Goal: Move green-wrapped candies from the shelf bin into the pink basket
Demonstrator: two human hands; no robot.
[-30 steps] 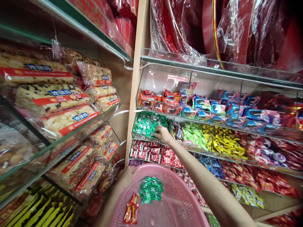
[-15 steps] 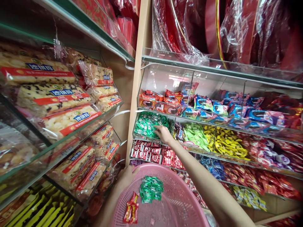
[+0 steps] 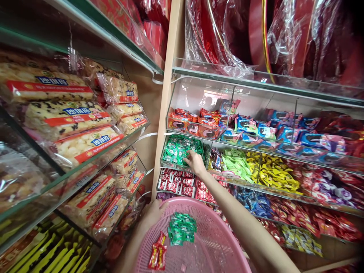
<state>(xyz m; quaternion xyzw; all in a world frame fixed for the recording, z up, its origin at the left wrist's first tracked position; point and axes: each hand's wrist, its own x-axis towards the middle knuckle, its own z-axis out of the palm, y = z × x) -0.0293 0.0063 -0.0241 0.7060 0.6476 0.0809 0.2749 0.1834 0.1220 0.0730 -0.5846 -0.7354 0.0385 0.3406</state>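
My left hand grips the rim of a pink plastic basket at its upper left side. Inside the basket lie a heap of green-wrapped candies and a few red-wrapped candies. Over a shelf bin of green-wrapped candies, my right hand has its fingers bent and drawn together at the bin's near right part. The fingertips are among or just above the candies; whether one is pinched between them is hidden.
Right of the bin lie Snickers bars, light green candies and yellow candies. Red packets fill the tier below. A glass shelf edge runs above. Packaged puffed-grain cakes stack on the left shelves.
My right hand stays at the green candies, its fingers shifting slightly. The view has moved a little, so the shelves sit slightly farther right. The left hand and basket hold still.
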